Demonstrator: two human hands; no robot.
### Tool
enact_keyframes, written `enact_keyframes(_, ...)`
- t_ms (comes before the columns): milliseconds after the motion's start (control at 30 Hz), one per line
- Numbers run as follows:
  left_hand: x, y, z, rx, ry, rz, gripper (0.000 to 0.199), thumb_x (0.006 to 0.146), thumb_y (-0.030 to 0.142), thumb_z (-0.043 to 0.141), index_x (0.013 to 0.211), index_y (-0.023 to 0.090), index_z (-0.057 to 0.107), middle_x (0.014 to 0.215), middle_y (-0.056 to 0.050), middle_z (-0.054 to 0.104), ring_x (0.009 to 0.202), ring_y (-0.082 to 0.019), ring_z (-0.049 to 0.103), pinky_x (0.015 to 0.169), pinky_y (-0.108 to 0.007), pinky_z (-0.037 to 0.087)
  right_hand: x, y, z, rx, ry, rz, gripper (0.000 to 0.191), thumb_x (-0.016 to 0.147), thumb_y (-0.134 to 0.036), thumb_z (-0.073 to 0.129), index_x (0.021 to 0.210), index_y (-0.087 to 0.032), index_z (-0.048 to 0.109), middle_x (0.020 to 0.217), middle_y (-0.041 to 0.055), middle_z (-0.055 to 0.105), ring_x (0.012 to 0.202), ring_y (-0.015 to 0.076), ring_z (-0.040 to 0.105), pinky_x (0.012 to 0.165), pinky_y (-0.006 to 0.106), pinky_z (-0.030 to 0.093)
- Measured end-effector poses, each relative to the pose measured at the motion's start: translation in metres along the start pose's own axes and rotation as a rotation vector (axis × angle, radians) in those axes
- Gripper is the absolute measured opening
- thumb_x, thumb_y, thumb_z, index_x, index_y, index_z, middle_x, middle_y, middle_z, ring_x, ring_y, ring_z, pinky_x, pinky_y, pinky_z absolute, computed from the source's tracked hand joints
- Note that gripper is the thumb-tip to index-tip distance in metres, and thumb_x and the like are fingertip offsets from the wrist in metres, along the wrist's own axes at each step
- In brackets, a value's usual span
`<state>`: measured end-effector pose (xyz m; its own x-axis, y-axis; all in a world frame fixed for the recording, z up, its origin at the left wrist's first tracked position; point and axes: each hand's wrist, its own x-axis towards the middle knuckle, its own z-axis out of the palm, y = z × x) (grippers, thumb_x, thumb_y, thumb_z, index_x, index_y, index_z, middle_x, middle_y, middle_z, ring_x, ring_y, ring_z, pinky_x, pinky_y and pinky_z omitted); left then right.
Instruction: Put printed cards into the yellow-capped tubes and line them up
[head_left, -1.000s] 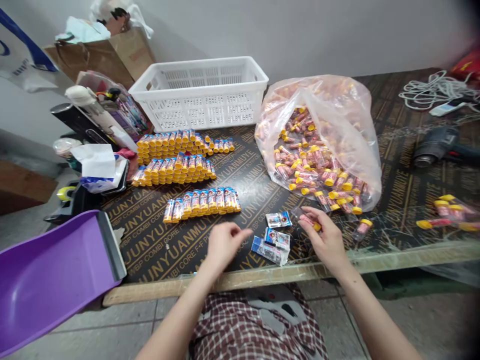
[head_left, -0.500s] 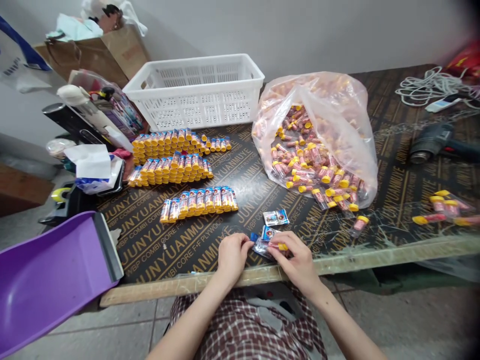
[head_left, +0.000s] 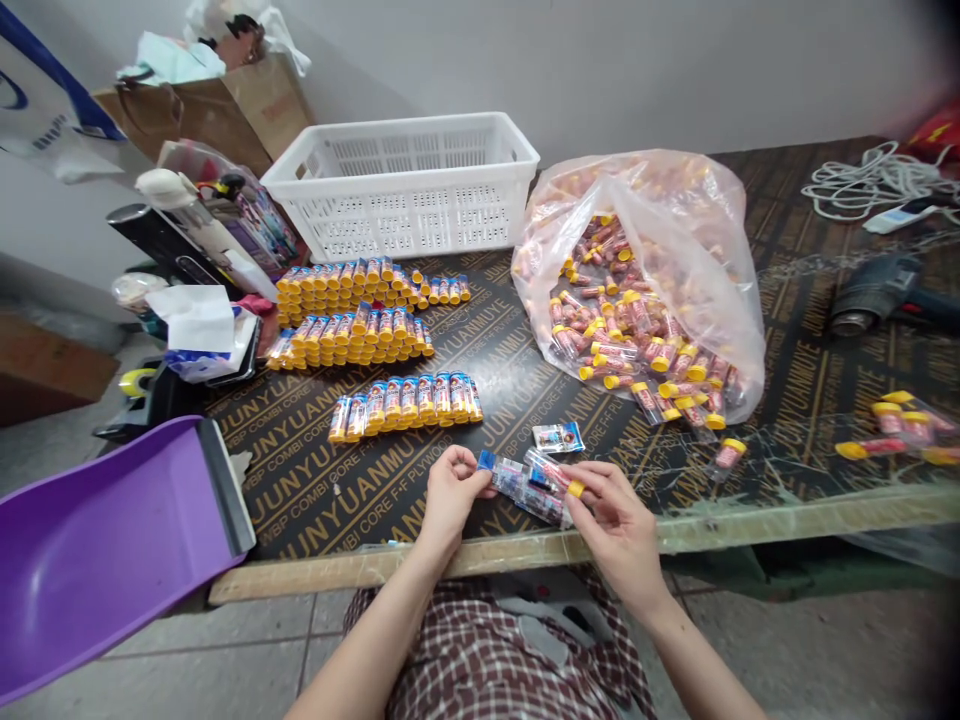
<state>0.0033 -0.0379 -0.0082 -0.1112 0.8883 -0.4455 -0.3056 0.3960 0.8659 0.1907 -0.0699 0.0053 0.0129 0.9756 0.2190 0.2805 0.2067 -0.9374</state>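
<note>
My left hand (head_left: 452, 497) is closed, pinching the blue end of a clear printed plastic sleeve (head_left: 510, 478) near the table's front edge. With the thumb and fingers of my right hand (head_left: 619, 520), I hold a small yellow-capped candy tube (head_left: 551, 472) by its cap end. The tube lies over the sleeves, pointing left; whether it is inside one I cannot tell. Just beyond my hands is a small stack of flat blue-and-white sleeves (head_left: 559, 438). Rows of sleeved tubes (head_left: 409, 400) stand to the left, yellow ends toward me.
An open plastic bag (head_left: 697, 230) of yellow-capped tubes spreads over the table on the right. Behind stands a white basket (head_left: 405, 205). A heat gun (head_left: 874, 290) and several loose tubes (head_left: 896, 425) lie far right. A purple dustpan (head_left: 112, 560) is at the left.
The tube in my right hand has come up and now lies across the sleeves, more visible. My left hand has shifted slightly left and up, still pinching the sleeve. The view has shifted a little.
</note>
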Motion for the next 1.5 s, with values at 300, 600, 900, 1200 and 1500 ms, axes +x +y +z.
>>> enact_keyframes(300, 0.001, 0.015, -0.003, -0.265, 0.071, -0.07, 0.035, 0.048, 0.031, 0.085, 0.069, 0.01, 0.067, 0.066, -0.002, 0.068, 0.056, -0.008, 0.06, 0.055, -0.018, 0.051, -0.009, 0.0, 0.006, -0.096, 0.072, -0.092, 0.027, 0.084, -0.018, 0.061, 0.109, -0.026, 0.065, 0.106, 0.007, 0.063, 0.098, 0.0225, 0.061, 0.082, 0.038, 0.055)
enact_keyframes(600, 0.0, 0.013, -0.006, -0.24, 0.14, -0.068, 0.036, 0.048, 0.041, 0.085, 0.062, 0.012, 0.068, 0.059, -0.002, 0.067, 0.053, -0.01, 0.06, 0.055, -0.02, 0.048, -0.008, -0.004, 0.008, -0.192, 0.058, -0.258, 0.037, 0.083, -0.011, 0.06, 0.115, -0.029, 0.064, 0.105, 0.0067, 0.065, 0.097, 0.0236, 0.062, 0.084, 0.042, 0.053)
enact_keyframes(900, -0.002, 0.011, -0.003, -0.146, 0.139, 0.054, 0.043, 0.061, 0.054, 0.074, 0.065, 0.012, 0.065, 0.063, -0.002, 0.066, 0.058, -0.012, 0.06, 0.061, -0.025, 0.052, -0.012, -0.004, 0.011, -0.136, -0.1, -0.272, 0.039, 0.084, -0.011, 0.058, 0.118, -0.03, 0.063, 0.108, 0.0067, 0.064, 0.098, 0.0217, 0.062, 0.087, 0.038, 0.053)
enact_keyframes(1200, -0.014, 0.024, 0.002, -0.22, -0.095, -0.003, 0.038, 0.06, 0.032, 0.081, 0.087, 0.013, 0.062, 0.076, -0.003, 0.069, 0.064, -0.012, 0.063, 0.064, -0.024, 0.054, -0.008, -0.002, 0.014, -0.03, -0.18, -0.2, 0.03, 0.088, -0.012, 0.052, 0.106, -0.029, 0.069, 0.102, 0.0062, 0.064, 0.095, 0.0192, 0.063, 0.079, 0.033, 0.054)
enact_keyframes(1500, -0.017, 0.019, 0.002, -0.199, -0.147, -0.101, 0.05, 0.053, 0.028, 0.086, 0.094, 0.012, 0.063, 0.079, -0.006, 0.071, 0.066, -0.014, 0.065, 0.064, -0.024, 0.053, -0.009, 0.002, 0.018, -0.028, -0.142, -0.205, 0.033, 0.085, -0.011, 0.054, 0.111, -0.028, 0.063, 0.1, 0.0059, 0.062, 0.089, 0.0192, 0.062, 0.075, 0.034, 0.055)
